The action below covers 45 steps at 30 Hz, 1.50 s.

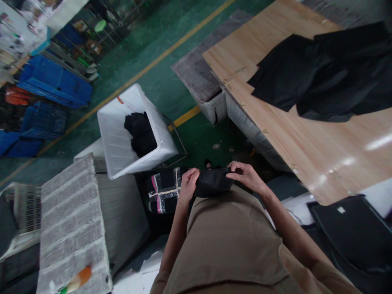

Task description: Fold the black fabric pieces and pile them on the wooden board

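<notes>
A small folded black cloth piece [212,182] is held close to my body, low in the middle of the view. My left hand [188,185] grips its left end and my right hand [245,175] pinches its right end. Just left of my left hand lies a taped bundle of black fabric [163,192] wrapped in clear plastic. A white plastic bin [118,141] with black cloth [141,132] inside stands beyond it, tilted toward me.
A wooden table [306,134] at the right carries a spread of black fabric [324,73]. A grey woven-covered stack [72,220] sits at the left. Blue crates [55,81] stand far left on the green floor. Black pieces [352,232] lie low right.
</notes>
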Each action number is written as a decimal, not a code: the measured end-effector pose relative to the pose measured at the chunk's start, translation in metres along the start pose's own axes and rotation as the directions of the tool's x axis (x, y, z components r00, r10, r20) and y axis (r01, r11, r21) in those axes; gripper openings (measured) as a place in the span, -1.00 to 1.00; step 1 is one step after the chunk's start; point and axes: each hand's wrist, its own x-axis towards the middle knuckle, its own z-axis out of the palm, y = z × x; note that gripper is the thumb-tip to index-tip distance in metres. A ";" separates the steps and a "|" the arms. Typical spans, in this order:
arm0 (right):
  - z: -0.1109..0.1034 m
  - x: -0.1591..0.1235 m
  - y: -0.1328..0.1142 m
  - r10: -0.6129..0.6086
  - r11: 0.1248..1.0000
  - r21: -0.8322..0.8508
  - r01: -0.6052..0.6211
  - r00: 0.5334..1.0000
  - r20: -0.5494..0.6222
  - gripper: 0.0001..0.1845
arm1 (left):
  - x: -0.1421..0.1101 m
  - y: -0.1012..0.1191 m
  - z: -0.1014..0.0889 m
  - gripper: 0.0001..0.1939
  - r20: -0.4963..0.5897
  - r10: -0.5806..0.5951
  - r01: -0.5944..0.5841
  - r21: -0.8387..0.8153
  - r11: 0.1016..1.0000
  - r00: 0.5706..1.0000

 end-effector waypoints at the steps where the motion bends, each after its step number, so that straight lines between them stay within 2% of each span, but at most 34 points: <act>1: -0.002 0.000 -0.001 -0.008 1.000 -0.006 0.009 1.000 0.024 -0.65 | 0.000 -0.001 -0.001 -0.65 0.002 -0.002 0.002 -0.002 1.000 1.000; 5: -0.002 0.000 -0.006 -0.057 0.998 -0.007 0.057 0.998 -0.024 -0.70 | 0.000 -0.001 -0.003 -0.65 0.006 -0.005 0.005 -0.006 1.000 1.000; 10: 0.008 0.002 -0.007 -0.018 0.999 0.040 0.022 0.996 -0.093 -0.69 | 0.000 -0.002 -0.004 -0.68 -0.030 -0.018 0.018 -0.009 1.000 0.999; 15: 0.012 0.004 -0.002 -0.034 0.999 -0.034 0.029 0.989 -0.143 -0.69 | 0.000 -0.003 -0.004 -0.70 -0.017 -0.012 0.012 -0.012 1.000 1.000; 19: 0.013 0.005 -0.004 -0.050 0.996 -0.084 0.037 0.987 -0.155 -0.68 | 0.000 -0.001 -0.012 -0.70 0.030 0.005 -0.006 0.044 0.999 1.000; 25: 0.020 0.010 -0.015 -0.073 0.986 -0.156 0.066 0.997 -0.039 -0.72 | 0.001 0.011 -0.025 -0.75 0.207 0.116 -0.171 0.271 0.947 0.971; 29: 0.033 0.013 -0.017 -0.107 0.976 -0.184 0.118 0.992 0.066 -0.73 | 0.002 0.020 -0.010 -0.78 0.294 0.237 -0.361 0.505 0.784 0.926; 31: 0.036 0.014 -0.019 -0.129 0.966 -0.212 0.147 0.987 0.096 -0.74 | 0.004 0.021 0.000 -0.75 0.321 0.269 -0.407 0.525 0.747 0.908; 35: 0.023 0.015 -0.024 -0.166 0.936 -0.272 0.222 0.963 0.214 -0.76 | 0.007 0.016 0.013 -0.71 0.314 0.267 -0.376 0.371 0.849 0.911; 39: 0.009 0.013 -0.027 -0.165 0.892 -0.338 0.299 0.914 0.372 -0.84 | 0.006 0.010 0.014 -0.75 0.295 0.231 -0.320 0.301 0.898 0.927; 42: 0.009 0.011 -0.026 -0.173 0.876 -0.377 0.301 0.926 0.336 -0.91 | 0.005 0.009 0.012 -0.75 0.276 0.227 -0.307 0.292 0.906 0.934; 45: 0.015 0.009 -0.021 -0.194 0.887 -0.368 0.280 0.948 0.254 -0.88 | 0.003 0.009 0.014 -0.75 0.231 0.229 -0.292 0.297 0.909 0.946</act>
